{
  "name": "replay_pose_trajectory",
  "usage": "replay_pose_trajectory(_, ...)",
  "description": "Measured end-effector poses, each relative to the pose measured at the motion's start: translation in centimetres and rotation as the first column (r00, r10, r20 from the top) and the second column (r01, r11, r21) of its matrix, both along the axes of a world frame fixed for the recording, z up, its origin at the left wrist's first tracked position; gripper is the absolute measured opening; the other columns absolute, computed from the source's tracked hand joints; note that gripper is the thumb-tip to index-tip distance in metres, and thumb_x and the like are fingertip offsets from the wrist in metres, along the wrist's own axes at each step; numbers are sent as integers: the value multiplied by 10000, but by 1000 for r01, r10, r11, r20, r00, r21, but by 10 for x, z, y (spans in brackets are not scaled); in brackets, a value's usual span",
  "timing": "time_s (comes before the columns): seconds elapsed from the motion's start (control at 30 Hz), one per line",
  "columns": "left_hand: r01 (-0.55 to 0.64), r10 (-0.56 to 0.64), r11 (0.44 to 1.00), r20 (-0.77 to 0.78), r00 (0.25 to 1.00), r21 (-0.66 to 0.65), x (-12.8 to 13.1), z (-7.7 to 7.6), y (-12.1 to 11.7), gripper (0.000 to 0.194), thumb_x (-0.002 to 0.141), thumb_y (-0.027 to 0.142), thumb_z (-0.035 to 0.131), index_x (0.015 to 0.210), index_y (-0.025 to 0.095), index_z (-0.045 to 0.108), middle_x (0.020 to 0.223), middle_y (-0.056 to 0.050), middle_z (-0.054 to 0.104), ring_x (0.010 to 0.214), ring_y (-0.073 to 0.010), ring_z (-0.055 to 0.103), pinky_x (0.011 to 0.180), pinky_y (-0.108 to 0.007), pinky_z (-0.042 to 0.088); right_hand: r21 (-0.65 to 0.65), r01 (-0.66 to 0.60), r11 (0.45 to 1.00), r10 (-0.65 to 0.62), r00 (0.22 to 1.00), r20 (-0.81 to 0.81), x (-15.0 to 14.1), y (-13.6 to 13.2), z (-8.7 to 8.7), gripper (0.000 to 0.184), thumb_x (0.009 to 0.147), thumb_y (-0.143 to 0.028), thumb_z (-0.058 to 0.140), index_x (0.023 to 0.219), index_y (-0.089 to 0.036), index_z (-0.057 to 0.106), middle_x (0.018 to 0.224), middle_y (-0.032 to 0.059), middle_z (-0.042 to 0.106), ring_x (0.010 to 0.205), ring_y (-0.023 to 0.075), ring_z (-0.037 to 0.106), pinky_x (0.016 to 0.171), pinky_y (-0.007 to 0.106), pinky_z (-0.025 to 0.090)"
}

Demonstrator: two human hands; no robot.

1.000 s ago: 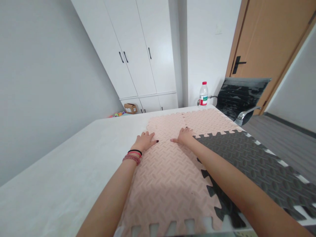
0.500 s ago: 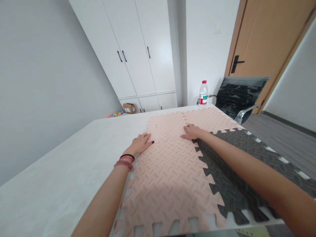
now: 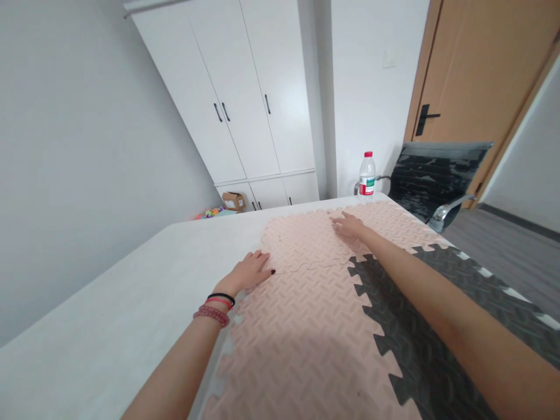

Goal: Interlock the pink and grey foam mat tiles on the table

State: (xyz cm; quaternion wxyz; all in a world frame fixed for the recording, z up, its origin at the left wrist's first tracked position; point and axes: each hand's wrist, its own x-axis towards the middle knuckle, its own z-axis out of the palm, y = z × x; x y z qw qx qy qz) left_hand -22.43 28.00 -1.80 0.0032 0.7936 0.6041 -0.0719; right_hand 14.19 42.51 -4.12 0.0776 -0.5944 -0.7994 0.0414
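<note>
Pink foam mat tiles (image 3: 301, 315) with jagged, interlocking edges lie flat on a white table (image 3: 144, 303). My left hand (image 3: 250, 270) rests on the left edge of the pink tiles, close to the seam between the near and far ones, its fingers spread. Over the far pink tiles, by the seam between the left and right ones, is my right hand (image 3: 349, 224), fingers stretched out and holding nothing. Dark grey foam tiles (image 3: 406, 303) join the pink ones on the right, partly covered by my right forearm.
A plastic bottle (image 3: 367, 176) with a red cap stands at the table's far edge. Beyond that edge are a black chair (image 3: 433, 181), white cabinets (image 3: 249, 105) and a cardboard box (image 3: 233, 201). A wooden door (image 3: 485, 76) is at the right.
My right hand has moved farther away along the seam between the far pink tiles. My left hand stays at the left edge. The view has tilted up slightly.
</note>
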Motion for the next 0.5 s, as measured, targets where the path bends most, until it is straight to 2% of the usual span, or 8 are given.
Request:
replay_pose_trajectory(0.13, 21, -21, 1000, -1, 1000, 3, -2, -2, 4, 611, 858, 586, 343, 1329, 205, 423, 1354, -132, 453, 1232, -280, 428, 1019, -391, 363, -53, 46, 998, -47, 999, -13, -7, 3, -15, 475, 938, -435, 294, 1388, -334, 403, 1484, 118, 312, 1361, 335, 254, 1003, 654, 245)
replay_pose_trajectory(0.27, 40, -40, 999, 10, 999, -1, 0, 0, 3, 615, 864, 572, 352, 1305, 154, 448, 1329, -155, 473, 1222, -283, 437, 1047, -412, 334, -80, 45, 996, -46, 999, -13, -3, 4, -13, 476, 924, -462, 321, 1375, -343, 417, 1476, 112, 325, 1362, 334, 237, 996, 661, 238)
replay_pose_trajectory(0.4, 30, -30, 1000, 27, 999, 3, 2, 2, -3, 611, 886, 554, 327, 1340, 153, 410, 1383, -145, 444, 1270, -274, 399, 1082, -428, 292, -57, 27, 998, -29, 999, -27, -3, 11, 1, 407, 891, -428, 413, 1255, -318, 558, 1422, 83, 404, 1322, 301, 305, 1029, 571, 273)
replay_pose_trajectory(0.5, 14, -14, 1000, 33, 999, 3, 1, 1, -5, 616, 893, 536, 324, 1359, 139, 394, 1428, -149, 406, 1310, -279, 358, 1095, -426, 274, 4, 47, 999, -47, 997, -56, -8, 23, 13, 385, 897, -375, 406, 1233, -303, 579, 1435, 75, 381, 1284, 261, 362, 1038, 477, 310)
